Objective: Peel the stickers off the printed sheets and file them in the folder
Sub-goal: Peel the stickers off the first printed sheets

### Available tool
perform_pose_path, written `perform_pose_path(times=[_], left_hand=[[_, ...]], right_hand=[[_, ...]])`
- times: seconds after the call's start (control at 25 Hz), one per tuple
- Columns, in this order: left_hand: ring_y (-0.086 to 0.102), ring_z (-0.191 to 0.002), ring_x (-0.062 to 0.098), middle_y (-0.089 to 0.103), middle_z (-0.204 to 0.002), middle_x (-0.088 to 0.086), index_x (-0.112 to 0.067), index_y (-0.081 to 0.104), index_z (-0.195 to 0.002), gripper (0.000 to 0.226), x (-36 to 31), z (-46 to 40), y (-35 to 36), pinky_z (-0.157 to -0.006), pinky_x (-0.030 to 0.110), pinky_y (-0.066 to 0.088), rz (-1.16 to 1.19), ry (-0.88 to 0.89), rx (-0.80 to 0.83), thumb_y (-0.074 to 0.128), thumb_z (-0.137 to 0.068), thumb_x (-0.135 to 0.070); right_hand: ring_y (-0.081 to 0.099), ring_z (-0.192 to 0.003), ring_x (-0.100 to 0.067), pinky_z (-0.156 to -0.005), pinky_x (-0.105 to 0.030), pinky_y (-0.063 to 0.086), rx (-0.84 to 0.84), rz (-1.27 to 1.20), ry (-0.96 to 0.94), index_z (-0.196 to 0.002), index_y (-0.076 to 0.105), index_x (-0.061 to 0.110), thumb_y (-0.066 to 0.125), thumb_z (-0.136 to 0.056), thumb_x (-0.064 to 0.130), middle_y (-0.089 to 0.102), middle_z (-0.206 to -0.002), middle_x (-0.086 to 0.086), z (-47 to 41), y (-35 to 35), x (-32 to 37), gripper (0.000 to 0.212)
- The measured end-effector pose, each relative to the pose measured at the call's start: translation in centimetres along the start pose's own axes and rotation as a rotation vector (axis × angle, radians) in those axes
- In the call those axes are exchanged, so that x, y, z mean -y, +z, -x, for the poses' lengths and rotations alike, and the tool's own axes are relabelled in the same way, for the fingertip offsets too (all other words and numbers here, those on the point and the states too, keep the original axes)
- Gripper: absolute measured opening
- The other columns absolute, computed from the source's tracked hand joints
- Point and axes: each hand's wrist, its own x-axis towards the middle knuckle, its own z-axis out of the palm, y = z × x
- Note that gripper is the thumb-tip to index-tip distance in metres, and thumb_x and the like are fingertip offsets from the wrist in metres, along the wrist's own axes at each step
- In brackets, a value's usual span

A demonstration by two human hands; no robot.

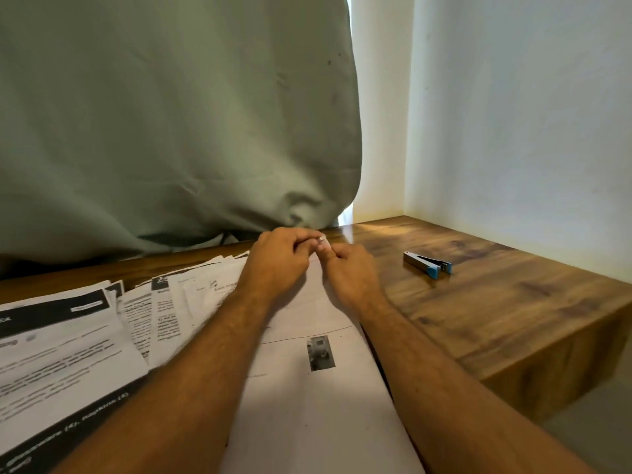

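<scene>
Left hand (278, 256) and right hand (349, 268) together at the far end of the top printed sheet (307, 388), fingers curled, pinching a tiny pale scrap, likely a sticker (322, 239), between the fingertips of both. Too small to tell whether lifted clear of the paper or clinging by one edge.

Under the hands, that sheet lying lengthwise toward the wooden desk's (496, 302) far edge, mostly blank, with a small grey printed picture (320, 352) near the middle. To the left, a fanned pile of more printed sheets (68, 347), overlapping, spread along the near left of the desk. To the right, well apart from the hands, a metal stapler-like tool with blue tips (429, 264) on bare wood. Behind, a pale green curtain (171, 114) hanging down to the desk's far edge. No folder in view.

Likely handling: sticker very light, limp and tacky, prone to curling or tearing; best taken by a raised corner and drawn back low and slow. Sheets thin, easily creased; best held flat beside the sticker.
</scene>
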Motion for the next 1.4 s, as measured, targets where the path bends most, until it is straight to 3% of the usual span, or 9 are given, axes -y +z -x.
perform_pose_path(times=[0.12, 0.28, 0.52, 0.64, 0.76, 0.92, 1.08, 1.24, 1.4], left_hand=[[0.062, -0.103, 0.002, 0.072, -0.108, -0.017, -0.030, 0.074, -0.113, 0.020, 1.2, 0.6, 0.5, -0.096, 0.028, 0.051, 0.159, -0.039, -0.002, 0.060, -0.098, -0.032], [0.064, -0.101, 0.003, 0.073, -0.107, -0.014, -0.027, 0.076, -0.112, 0.020, 0.9, 0.5, 0.8, -0.094, 0.026, 0.051, 0.193, -0.025, -0.044, 0.062, -0.098, -0.029], [0.063, -0.096, 0.006, 0.073, -0.105, -0.009, -0.025, 0.074, -0.111, 0.019, 0.0, 0.5, 0.8, -0.088, 0.025, 0.051, 0.133, 0.000, -0.056, 0.061, -0.099, -0.028], [0.064, -0.095, 0.007, 0.072, -0.104, -0.008, -0.026, 0.072, -0.111, 0.018, -0.1, 0.8, 0.7, -0.089, 0.027, 0.053, 0.129, 0.003, -0.026, 0.059, -0.099, -0.028], [0.064, -0.090, 0.008, 0.070, -0.100, -0.011, -0.032, 0.070, -0.107, 0.016, 0.1, 0.8, 1.0, -0.083, 0.026, 0.057, 0.120, 0.002, 0.002, 0.056, -0.101, -0.031], [0.062, -0.085, 0.007, 0.066, -0.096, -0.013, -0.033, 0.065, -0.105, 0.013, 0.0, 0.5, 1.4, -0.068, 0.014, 0.046, 0.083, 0.001, 0.046, 0.055, -0.101, -0.026], [0.061, -0.088, 0.010, 0.065, -0.093, -0.014, -0.032, 0.063, -0.093, 0.019, 0.2, -0.1, 1.8, -0.080, 0.024, 0.052, 0.024, 0.038, 0.084, 0.053, -0.102, -0.020], [0.062, -0.110, 0.014, 0.067, -0.122, -0.009, -0.032, 0.069, -0.117, 0.026, 0.5, -0.3, 2.4, -0.100, 0.032, 0.050, 0.038, 0.018, 0.088, 0.051, -0.103, -0.019], [0.060, -0.117, 0.015, 0.066, -0.130, -0.006, -0.030, 0.068, -0.124, 0.029, 0.5, -0.3, 2.5, -0.105, 0.032, 0.044, 0.015, 0.023, 0.106, 0.051, -0.103, -0.019]], right_hand=[[0.053, -0.061, -0.008, -0.054, -0.020, 0.037, 0.011, 0.011, 0.023, -0.082, 0.072, 0.019, 0.051, -0.101, 0.041, 0.061, -0.065, 0.005, 0.1, 0.2, 0.0, 0.035], [0.051, -0.057, -0.006, -0.046, -0.010, 0.036, -0.048, 0.003, 0.028, -0.081, 0.073, 0.016, 0.054, -0.100, 0.039, 0.065, -0.066, 0.000, 0.4, -0.1, 0.3, 0.036], [0.063, -0.078, -0.007, -0.073, -0.028, 0.052, -0.124, -0.069, 0.064, -0.093, 0.076, 0.021, 0.059, -0.096, 0.039, 0.070, -0.078, 0.008, -0.2, -0.5, 0.5, 0.025], [0.063, -0.076, -0.011, -0.071, -0.031, 0.053, -0.079, -0.104, 0.118, -0.089, 0.076, 0.021, 0.061, -0.094, 0.040, 0.069, -0.076, 0.006, -0.1, -1.1, 0.4, 0.025], [0.068, -0.077, -0.022, -0.076, -0.042, 0.059, -0.096, -0.116, 0.193, -0.084, 0.076, 0.021, 0.061, -0.090, 0.045, 0.073, -0.078, 0.001, -2.1, -2.7, -0.1, 0.028], [0.063, -0.089, -0.022, -0.082, -0.035, 0.055, -0.066, 0.439, 0.216, -0.101, 0.071, 0.011, 0.064, -0.091, 0.022, 0.069, -0.098, -0.006, -5.4, -5.9, -1.3, 0.016], [0.049, -0.117, -0.030, -0.094, -0.041, 0.047, 0.068, 1.026, 0.187, -0.124, 0.059, 0.011, 0.060, -0.093, 0.025, 0.052, -0.130, -0.015, -5.0, -6.4, -3.5, 0.034], [0.050, -0.117, -0.031, -0.098, -0.042, 0.045, 0.124, 1.136, 0.252, -0.129, 0.056, 0.010, 0.060, -0.093, 0.031, 0.054, -0.129, -0.017, -5.9, -6.2, -4.9, 0.042], [0.052, -0.115, -0.031, -0.100, -0.044, 0.042, 0.178, 1.119, 0.314, -0.128, 0.054, 0.008, 0.062, -0.092, 0.033, 0.057, -0.125, -0.016, -6.3, -5.8, -6.2, 0.044]])
